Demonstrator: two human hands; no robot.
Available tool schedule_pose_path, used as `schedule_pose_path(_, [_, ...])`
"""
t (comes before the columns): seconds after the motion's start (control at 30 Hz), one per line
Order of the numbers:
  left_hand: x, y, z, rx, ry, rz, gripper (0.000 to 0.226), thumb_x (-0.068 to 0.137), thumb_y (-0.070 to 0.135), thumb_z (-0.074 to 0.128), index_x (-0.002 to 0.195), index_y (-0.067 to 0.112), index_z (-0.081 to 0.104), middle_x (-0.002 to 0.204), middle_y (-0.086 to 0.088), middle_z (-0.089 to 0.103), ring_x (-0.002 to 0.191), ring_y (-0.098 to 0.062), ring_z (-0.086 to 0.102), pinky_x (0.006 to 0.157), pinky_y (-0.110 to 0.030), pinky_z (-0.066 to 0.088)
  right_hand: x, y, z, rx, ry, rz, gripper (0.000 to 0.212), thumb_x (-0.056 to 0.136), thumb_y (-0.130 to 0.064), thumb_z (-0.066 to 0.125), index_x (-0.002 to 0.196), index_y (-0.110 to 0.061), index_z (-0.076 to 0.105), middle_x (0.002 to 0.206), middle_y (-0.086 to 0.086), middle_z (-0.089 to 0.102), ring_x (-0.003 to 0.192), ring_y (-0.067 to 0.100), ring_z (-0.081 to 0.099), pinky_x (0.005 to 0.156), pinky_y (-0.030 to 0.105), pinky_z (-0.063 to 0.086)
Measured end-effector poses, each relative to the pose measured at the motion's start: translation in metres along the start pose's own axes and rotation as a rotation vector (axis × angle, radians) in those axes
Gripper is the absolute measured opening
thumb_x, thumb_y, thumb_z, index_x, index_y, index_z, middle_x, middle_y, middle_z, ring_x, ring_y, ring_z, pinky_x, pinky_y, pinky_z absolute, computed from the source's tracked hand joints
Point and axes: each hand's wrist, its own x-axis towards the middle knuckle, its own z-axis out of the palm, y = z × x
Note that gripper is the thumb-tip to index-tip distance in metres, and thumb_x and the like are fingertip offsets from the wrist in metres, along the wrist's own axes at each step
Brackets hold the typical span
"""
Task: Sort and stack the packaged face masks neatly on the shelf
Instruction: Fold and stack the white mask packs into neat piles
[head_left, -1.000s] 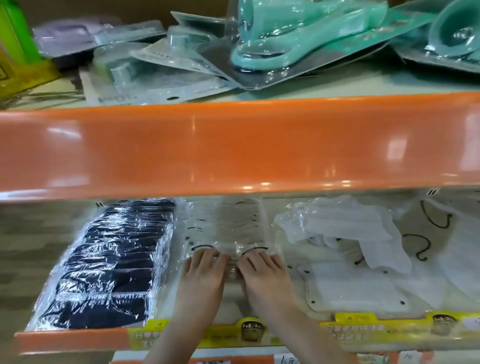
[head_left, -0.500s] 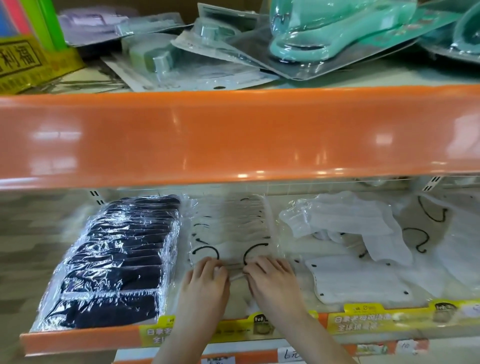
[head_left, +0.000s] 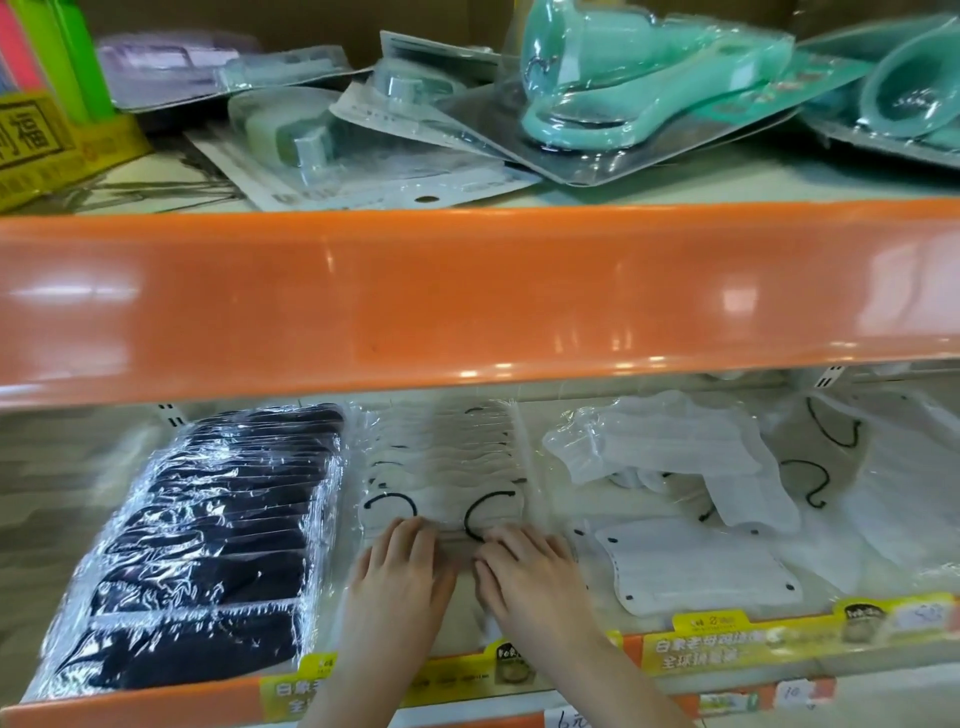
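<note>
Down on the lower orange-edged shelf, both hands lie side by side, palms down, on a row of white face masks with black ear loops in clear plastic wrap. Each of the left hand and right hand has its fingers laid fairly flat on the front packet of that row, fingertips just below the two black loops; neither is curled round anything that I can make out.

Just beside this row, to its left, runs a tidy overlapping row of dark navy face masks in crinkled clear wrap, reaching from the shelf's front lip toward the back. To the right of the hands lie loose white masks in clear packets, tilted and overlapping in no order, with one flat white mask with small black dots at its corners near the front lip.

Yellow printed price strips sit along the shelf's front edge. Above, the upper shelf's glossy orange front carries mint-green plastic goods in clear blister packs.
</note>
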Motion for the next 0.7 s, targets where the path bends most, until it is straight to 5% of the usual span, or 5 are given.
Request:
schedule_pose_path(0.47, [0.023,0.058,0.004,-0.122,0.039,0.034,0.028,0.073,0.024,0.041,0.079,0.017,0.067,0.075,0.004,0.064,0.065,-0.021,0.063,0.050,-0.030,0.049,-0.001,0.042,-0.017,0.191,-0.022,0.109,0.020,0.078,-0.025,0.046,0.091,-0.026,0.060,0.095,-0.011,0.058,0.083,0.012,0.059,0.065,0.026,0.049])
schedule_pose_path(0.63, [0.043,0.097,0.021,-0.157,-0.064,0.067,0.029,0.078,0.025,0.041,0.080,0.018,0.069,0.079,0.004,0.066,0.070,-0.021,0.066,0.054,-0.031,0.051,-0.011,0.095,-0.030,0.096,-0.004,0.164,0.020,0.081,-0.027,0.046,0.086,-0.023,0.066,0.090,-0.009,0.060,0.081,0.016,0.061,0.062,0.030,0.051])
schedule_pose_path(0.7, [0.050,0.118,0.024,-0.163,-0.135,0.059,0.029,0.087,0.025,0.041,0.096,0.021,0.068,0.096,0.007,0.064,0.090,-0.019,0.064,0.069,-0.031,0.050,-0.016,0.113,-0.037,0.045,0.007,0.196,0.023,0.081,-0.027,0.045,0.084,-0.024,0.067,0.088,-0.010,0.061,0.080,0.015,0.062,0.061,0.030,0.051])
